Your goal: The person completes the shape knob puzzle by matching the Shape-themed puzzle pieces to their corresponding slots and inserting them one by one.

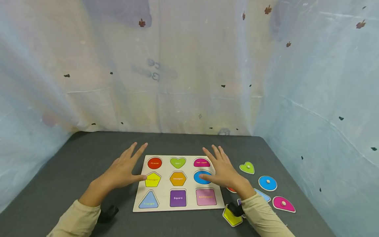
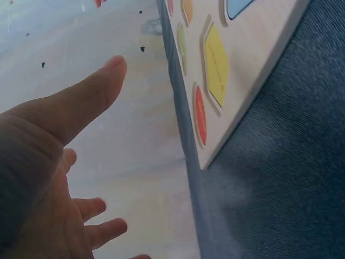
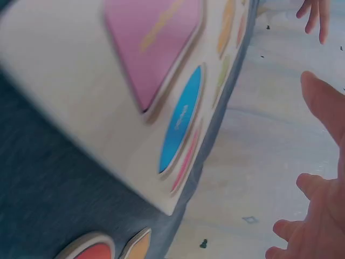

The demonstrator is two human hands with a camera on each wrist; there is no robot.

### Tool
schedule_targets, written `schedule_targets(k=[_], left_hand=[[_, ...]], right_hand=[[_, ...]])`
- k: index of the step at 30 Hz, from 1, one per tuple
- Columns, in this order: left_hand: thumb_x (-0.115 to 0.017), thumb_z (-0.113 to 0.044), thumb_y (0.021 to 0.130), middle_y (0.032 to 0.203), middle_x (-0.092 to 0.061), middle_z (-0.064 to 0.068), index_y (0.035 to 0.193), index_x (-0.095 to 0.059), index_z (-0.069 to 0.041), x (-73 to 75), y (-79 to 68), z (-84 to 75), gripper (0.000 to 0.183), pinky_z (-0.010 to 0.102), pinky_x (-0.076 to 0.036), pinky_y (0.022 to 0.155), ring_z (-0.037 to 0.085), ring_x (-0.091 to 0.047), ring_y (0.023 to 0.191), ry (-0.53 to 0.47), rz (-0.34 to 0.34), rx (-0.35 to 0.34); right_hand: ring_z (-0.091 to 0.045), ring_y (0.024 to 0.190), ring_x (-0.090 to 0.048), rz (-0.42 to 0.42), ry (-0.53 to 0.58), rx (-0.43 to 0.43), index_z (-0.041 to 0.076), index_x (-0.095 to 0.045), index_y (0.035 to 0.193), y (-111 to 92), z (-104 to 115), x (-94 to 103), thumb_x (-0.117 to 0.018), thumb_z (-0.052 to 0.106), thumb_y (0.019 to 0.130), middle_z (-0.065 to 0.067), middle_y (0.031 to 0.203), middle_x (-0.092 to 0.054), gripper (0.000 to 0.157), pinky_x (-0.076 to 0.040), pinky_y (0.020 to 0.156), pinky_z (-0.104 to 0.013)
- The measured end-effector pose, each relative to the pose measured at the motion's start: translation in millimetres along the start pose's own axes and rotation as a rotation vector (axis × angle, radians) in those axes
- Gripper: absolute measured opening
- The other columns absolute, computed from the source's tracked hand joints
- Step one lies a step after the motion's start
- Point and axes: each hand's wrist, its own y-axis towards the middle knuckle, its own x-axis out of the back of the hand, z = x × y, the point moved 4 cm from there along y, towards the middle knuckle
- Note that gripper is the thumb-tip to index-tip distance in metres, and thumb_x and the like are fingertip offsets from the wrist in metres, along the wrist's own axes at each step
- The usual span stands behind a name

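A pale wooden shape-puzzle board (image 1: 190,187) lies on the dark cloth, its printed recesses coloured and labelled. My left hand (image 1: 122,169) hovers at the board's left edge, fingers spread, thumb near the yellow pentagon recess (image 1: 152,180). Over the right edge is my right hand (image 1: 222,169), also spread, its thumb overlapping the blue oval recess (image 1: 201,177) in the head view. Both hands hold nothing. The left wrist view shows the left thumb (image 2: 81,102) apart from the board. In the right wrist view, the right hand (image 3: 323,216) likewise stands clear of it.
Right of the board lie loose knobbed pieces: a green heart (image 1: 247,168), blue oval (image 1: 267,183), pink half round (image 1: 283,204) and yellow pentagon (image 1: 232,219). The right forearm partly hides several others, including a light-blue piece (image 1: 263,195). Pale sheeting (image 1: 189,108) hangs behind the table.
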Motion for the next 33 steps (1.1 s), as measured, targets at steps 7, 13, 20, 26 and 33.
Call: schedule_targets(k=[7,13,20,26,33], left_hand=[[-0.087,-0.043,0.076,0.156,-0.033,0.028,0.16,-0.027,-0.021,-8.0,0.3,11.3,0.106,0.072,-0.043,0.096,0.053,-0.041,0.136,-0.057,0.101,0.018],[-0.088,-0.042,0.076,0.154,-0.035,0.029,0.158,-0.032,-0.012,-17.0,-2.0,24.2,0.104,0.07,-0.044,0.096,0.053,-0.04,0.136,-0.094,0.178,0.028],[-0.09,-0.041,0.073,0.155,-0.032,0.031,0.158,-0.031,-0.01,-25.9,-2.4,33.2,0.109,0.072,-0.039,0.1,0.054,-0.035,0.138,-0.145,0.265,0.036],[-0.091,-0.039,0.072,0.154,-0.033,0.03,0.158,-0.031,-0.009,-29.9,1.3,34.1,0.109,0.072,-0.036,0.103,0.053,-0.034,0.138,-0.16,0.322,0.044],[-0.091,-0.038,0.073,0.153,-0.034,0.029,0.158,-0.032,-0.01,-31.4,2.3,34.4,0.107,0.071,-0.035,0.104,0.051,-0.035,0.137,-0.165,0.34,0.03]], right_hand=[[-0.049,0.156,-0.005,0.025,0.042,0.024,0.023,-0.028,0.161,-3.5,-18.0,0.2,-0.076,0.053,0.083,-0.02,0.169,-0.015,0.096,-0.014,0.115,-0.075],[-0.053,0.153,-0.013,0.061,0.076,0.057,0.016,-0.033,0.158,-9.6,-30.9,2.6,-0.076,0.048,0.086,-0.024,0.165,-0.023,0.09,-0.019,0.111,-0.079],[-0.049,0.151,-0.022,0.106,0.141,0.007,0.017,-0.033,0.158,-21.0,-45.4,4.8,-0.073,0.046,0.089,-0.022,0.164,-0.025,0.085,-0.028,0.111,-0.075],[-0.051,0.147,-0.029,0.104,0.16,0.004,0.017,-0.038,0.156,-31.6,-56.4,11.6,-0.07,0.048,0.091,-0.024,0.161,-0.031,0.079,-0.034,0.107,-0.074],[-0.048,0.141,-0.04,0.08,0.177,0.043,0.013,-0.042,0.152,-39.6,-63.6,17.4,-0.069,0.045,0.094,-0.02,0.156,-0.042,0.072,-0.036,0.108,-0.071]])
